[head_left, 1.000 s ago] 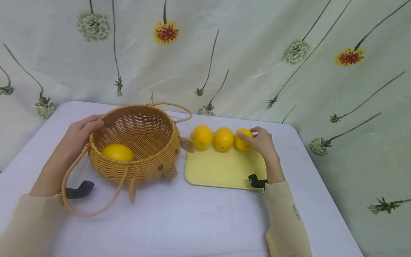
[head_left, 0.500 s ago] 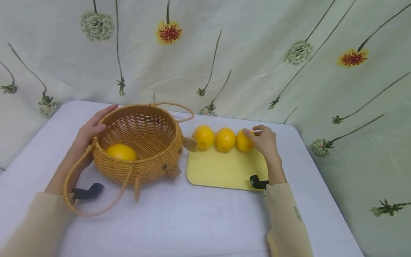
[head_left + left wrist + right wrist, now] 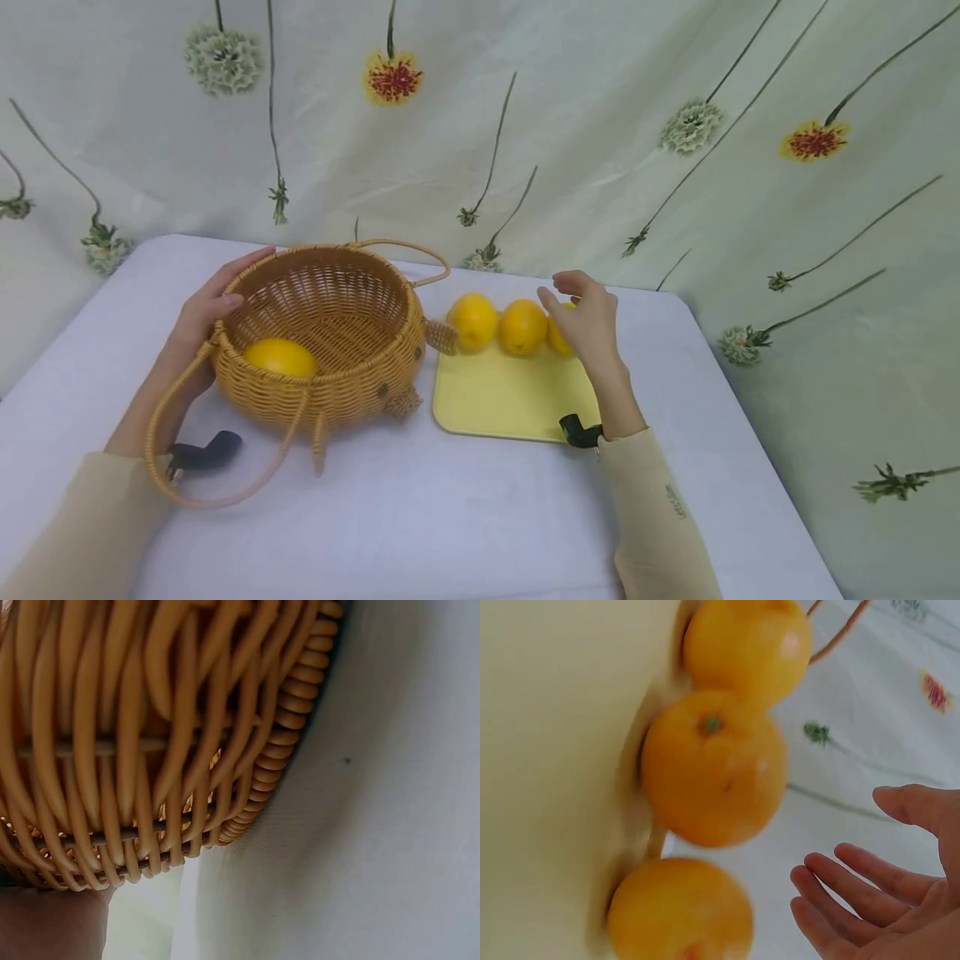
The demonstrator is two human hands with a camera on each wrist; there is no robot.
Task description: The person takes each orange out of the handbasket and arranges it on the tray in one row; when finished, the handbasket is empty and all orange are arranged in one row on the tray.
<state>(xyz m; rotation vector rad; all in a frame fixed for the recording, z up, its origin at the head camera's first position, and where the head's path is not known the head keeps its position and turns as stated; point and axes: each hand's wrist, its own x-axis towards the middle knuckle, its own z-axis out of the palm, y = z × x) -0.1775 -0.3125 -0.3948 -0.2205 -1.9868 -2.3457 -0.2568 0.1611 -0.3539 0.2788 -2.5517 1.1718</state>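
My left hand (image 3: 204, 310) holds the side of a wicker basket (image 3: 360, 396), its thumb over the rim and its fingers along the outside. One yellow-orange fruit (image 3: 281, 357) lies inside the basket. In the left wrist view the woven wall (image 3: 142, 735) fills much of the picture. Three oranges stand in a row along the back of a yellow tray (image 3: 495, 408): a left one (image 3: 473, 322), a middle one (image 3: 712, 769) and a right one (image 3: 682, 911). My right hand (image 3: 588, 321) hovers by the right orange, fingers spread and holding nothing, partly covering it in the head view.
The basket's near handle (image 3: 217, 502) hangs down over the table front, while the far handle (image 3: 408, 243) leans toward the oranges. A white cloth covers the table (image 3: 420, 525). Behind it hangs a flower-print curtain (image 3: 600, 108).
My right hand has come off the right orange and moved up and to the left. My left hand has slid further along the basket's side toward the back.
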